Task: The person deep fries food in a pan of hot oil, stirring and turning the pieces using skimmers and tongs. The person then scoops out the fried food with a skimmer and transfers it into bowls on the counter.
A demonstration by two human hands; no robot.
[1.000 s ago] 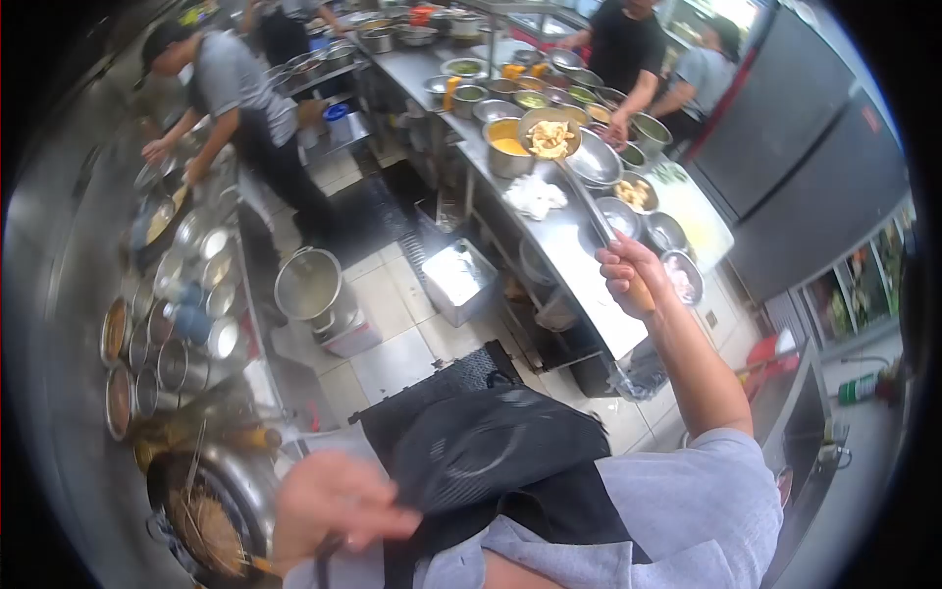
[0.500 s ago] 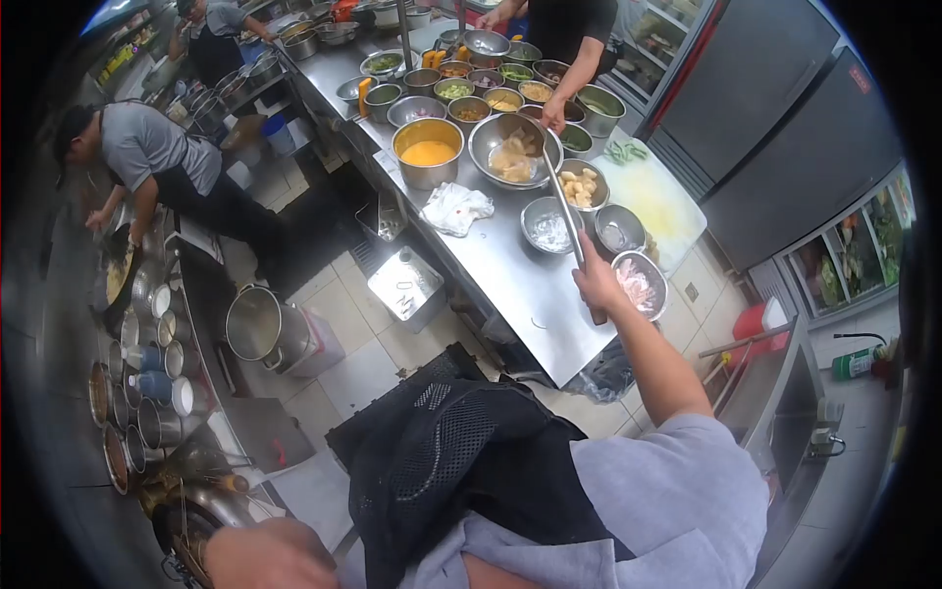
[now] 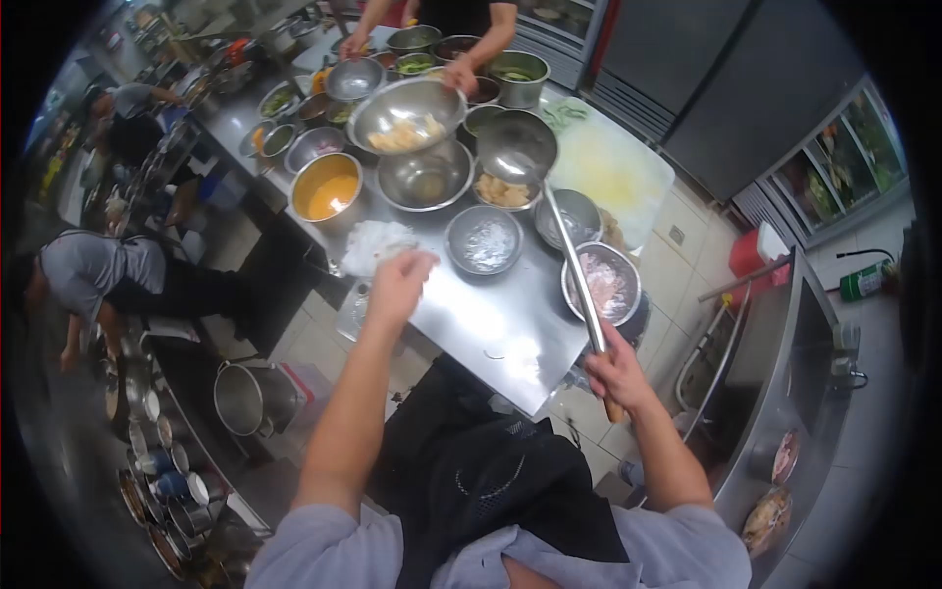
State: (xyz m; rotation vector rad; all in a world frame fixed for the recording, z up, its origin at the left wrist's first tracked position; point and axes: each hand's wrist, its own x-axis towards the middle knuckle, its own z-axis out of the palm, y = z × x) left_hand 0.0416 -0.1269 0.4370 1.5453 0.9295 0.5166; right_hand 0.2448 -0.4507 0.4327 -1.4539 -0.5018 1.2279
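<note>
My right hand [image 3: 618, 373] grips the wooden end of a long-handled ladle [image 3: 574, 255], whose steel bowl reaches over a bowl of pale yellow pieces [image 3: 505, 191]. My left hand [image 3: 400, 285] is held out over the counter's left edge, fingers loosely apart and nothing visible in them, just below a crumpled white cloth [image 3: 378, 243]. Between the hands stands a steel bowl with white powder or liquid [image 3: 485, 241]. Beside the ladle handle is a bowl of pale pink meat [image 3: 603, 285]. A co-worker's hand [image 3: 461, 77] holds a tilted steel bowl with yellowish pieces [image 3: 407, 128].
A pot of orange liquid [image 3: 327, 188] stands on the steel counter [image 3: 510, 344], with several ingredient bowls behind it. A cutting board [image 3: 618, 162] lies at the right. Another person [image 3: 123, 275] bends over the left-hand station. A large pot [image 3: 253, 395] stands on the left.
My left hand has come up from the lower left to beside the cloth. The ladle has moved back from the large bowl, and the co-worker now holds a bowl of pieces raised and tilted.
</note>
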